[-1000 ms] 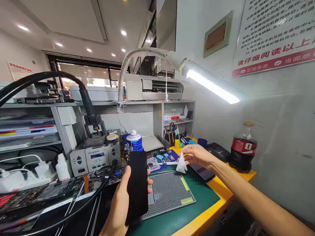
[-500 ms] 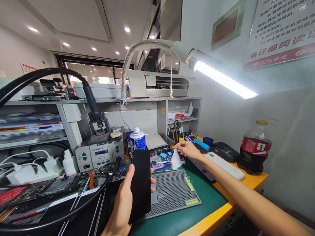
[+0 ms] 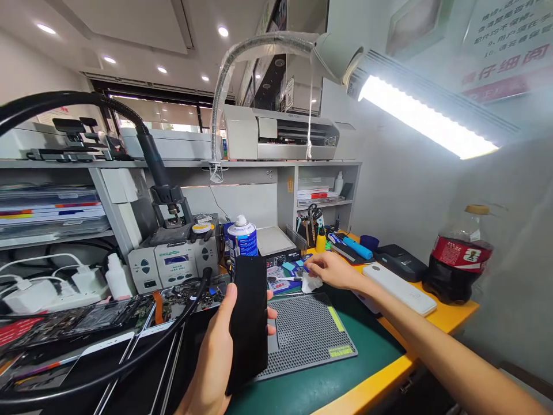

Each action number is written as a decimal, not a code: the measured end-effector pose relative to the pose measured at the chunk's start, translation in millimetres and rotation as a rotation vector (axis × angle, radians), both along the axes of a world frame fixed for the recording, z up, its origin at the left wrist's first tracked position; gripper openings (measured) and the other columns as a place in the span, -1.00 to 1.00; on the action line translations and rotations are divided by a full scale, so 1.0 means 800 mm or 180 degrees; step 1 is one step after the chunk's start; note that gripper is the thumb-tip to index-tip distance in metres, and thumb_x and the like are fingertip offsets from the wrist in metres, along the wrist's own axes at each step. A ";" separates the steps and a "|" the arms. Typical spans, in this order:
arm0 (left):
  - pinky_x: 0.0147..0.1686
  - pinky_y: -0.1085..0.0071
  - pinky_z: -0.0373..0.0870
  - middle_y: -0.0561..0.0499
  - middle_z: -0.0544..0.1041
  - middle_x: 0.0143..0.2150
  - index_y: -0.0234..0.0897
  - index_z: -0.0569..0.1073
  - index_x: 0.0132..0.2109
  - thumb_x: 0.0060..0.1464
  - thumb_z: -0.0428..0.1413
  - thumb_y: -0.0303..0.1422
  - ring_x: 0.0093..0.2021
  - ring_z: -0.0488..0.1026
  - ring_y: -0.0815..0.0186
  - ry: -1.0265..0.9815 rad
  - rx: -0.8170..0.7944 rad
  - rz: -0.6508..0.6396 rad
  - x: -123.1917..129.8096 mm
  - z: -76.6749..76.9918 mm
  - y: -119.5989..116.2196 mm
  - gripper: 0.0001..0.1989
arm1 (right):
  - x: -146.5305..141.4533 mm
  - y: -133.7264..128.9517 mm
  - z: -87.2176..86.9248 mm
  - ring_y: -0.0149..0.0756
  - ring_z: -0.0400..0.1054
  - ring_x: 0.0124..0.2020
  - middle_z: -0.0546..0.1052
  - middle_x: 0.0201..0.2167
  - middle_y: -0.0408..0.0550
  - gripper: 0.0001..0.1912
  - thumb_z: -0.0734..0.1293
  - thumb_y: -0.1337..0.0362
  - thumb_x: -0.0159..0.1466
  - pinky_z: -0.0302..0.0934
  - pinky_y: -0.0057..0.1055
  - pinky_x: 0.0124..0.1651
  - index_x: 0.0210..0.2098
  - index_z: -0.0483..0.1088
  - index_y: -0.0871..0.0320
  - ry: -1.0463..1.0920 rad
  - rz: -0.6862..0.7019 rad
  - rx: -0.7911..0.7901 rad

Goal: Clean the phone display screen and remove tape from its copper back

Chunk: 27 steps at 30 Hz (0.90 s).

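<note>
Gripping a black phone (image 3: 248,323) upright, its dark face toward the camera, the left hand (image 3: 213,351) has its thumb along the left edge and its fingers wrapped round to the right edge. The phone is at near centre, in front of a grey perforated mat (image 3: 306,328), part of which it hides. The right hand (image 3: 334,270) reaches in from the right, palm down and fingers bent, just above a crumpled white tissue (image 3: 311,283) beyond the mat's far edge. The fingertips are close together at the tissue; whether they pinch it cannot be told.

A white-handled brush (image 3: 283,279) lies just left of the tissue. The perforated mat lies on a green mat (image 3: 371,340), which covers part of the yellow table (image 3: 449,320). On the right are a white phone (image 3: 400,288), lying flat, a black case (image 3: 400,262) beyond it and a standing bottle of dark drink (image 3: 460,259) with a red label. A blue and white spray can (image 3: 242,236) stands behind the black phone, with a grey control unit (image 3: 175,262) to its left.
</note>
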<state>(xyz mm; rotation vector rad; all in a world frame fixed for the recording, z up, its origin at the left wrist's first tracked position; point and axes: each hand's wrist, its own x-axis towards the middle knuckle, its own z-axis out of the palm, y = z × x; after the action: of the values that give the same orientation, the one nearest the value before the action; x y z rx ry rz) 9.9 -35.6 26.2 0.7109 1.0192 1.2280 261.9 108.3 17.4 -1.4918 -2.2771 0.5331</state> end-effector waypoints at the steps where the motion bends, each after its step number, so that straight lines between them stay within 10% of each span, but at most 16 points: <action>1: -0.31 0.38 0.49 -0.18 0.63 -0.20 -0.34 0.54 0.04 0.04 0.02 0.19 -0.27 0.52 0.16 -0.0014 0.0002 -0.0005 0.000 0.000 -0.001 -0.28 | 0.001 0.006 0.002 -0.16 0.44 -0.05 0.48 0.03 0.02 -0.71 0.31 0.19 0.38 0.38 -0.12 -0.03 0.04 0.40 0.18 -0.0074 -0.0068 0.0008; 14: -0.28 0.28 0.53 -0.20 0.63 -0.25 -0.37 0.56 0.02 0.03 0.06 0.15 -0.30 0.54 0.12 -0.0046 -0.0139 0.0122 0.003 -0.001 0.004 -0.31 | 0.003 0.040 0.012 -0.18 0.46 -0.10 0.49 -0.01 0.00 -0.71 0.33 0.20 0.37 0.41 -0.17 -0.09 0.03 0.40 0.20 -0.0623 0.0024 -0.0684; 27: -0.31 0.20 0.56 -0.23 0.65 -0.30 -0.40 0.59 -0.03 0.01 0.05 0.16 -0.35 0.59 0.03 -0.0217 -0.0360 -0.0088 -0.001 -0.012 0.016 -0.30 | 0.007 0.051 -0.016 -0.19 0.46 -0.10 0.49 0.00 0.01 -0.71 0.32 0.20 0.37 0.41 -0.16 -0.08 0.04 0.39 0.19 -0.0202 -0.0100 0.0045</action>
<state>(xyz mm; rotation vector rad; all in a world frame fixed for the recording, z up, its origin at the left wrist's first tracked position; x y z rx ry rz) 8.7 -22.7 16.6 0.5896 1.0111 1.1537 267.7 149.5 4.6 -1.5559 -2.2960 0.4660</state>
